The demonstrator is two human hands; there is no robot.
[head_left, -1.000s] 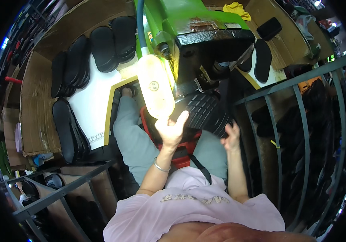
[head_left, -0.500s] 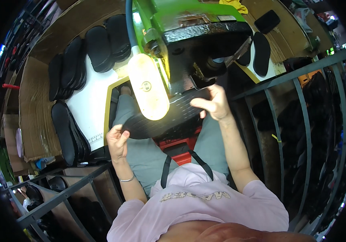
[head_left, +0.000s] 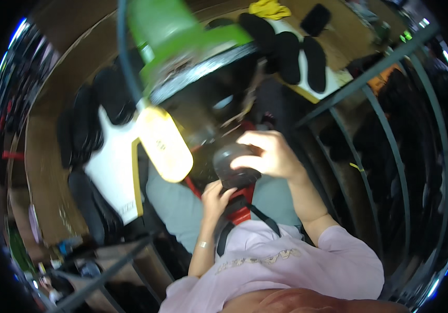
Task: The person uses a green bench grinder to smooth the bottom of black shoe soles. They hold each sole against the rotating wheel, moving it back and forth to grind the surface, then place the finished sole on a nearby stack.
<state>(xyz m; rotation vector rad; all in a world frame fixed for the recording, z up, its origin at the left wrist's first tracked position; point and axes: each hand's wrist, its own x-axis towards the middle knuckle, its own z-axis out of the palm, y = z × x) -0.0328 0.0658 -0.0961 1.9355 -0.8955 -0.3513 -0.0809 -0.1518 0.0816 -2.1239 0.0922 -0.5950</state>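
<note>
A black shoe sole [head_left: 226, 160] is tilted up in front of me, over my lap and under the green machine. Gripping it from the right is my right hand [head_left: 272, 155], its thumb across the face and its fingers over the upper edge. My left hand [head_left: 216, 200] is at the lower left edge of the sole, thumb and fingers closed on that edge, slightly blurred. Just left of the sole hangs a lit, oval yellow-white lamp [head_left: 164, 144]. Above stands the green machine [head_left: 169, 39], its dark front smeared by motion.
Stacks of black soles [head_left: 80, 128] stand on a white board [head_left: 110, 151] at left; more soles [head_left: 315, 63] lie at far right. Cardboard [head_left: 46, 172] walls the left. Metal rails [head_left: 375, 78] flank me on the right and lower left. A yellow cloth [head_left: 269, 9] lies behind.
The sole has come away from the machine toward me and turned from lying lengthwise to tilted end-on. My left hand has moved right, closer to my right hand. The whole view has shifted.
</note>
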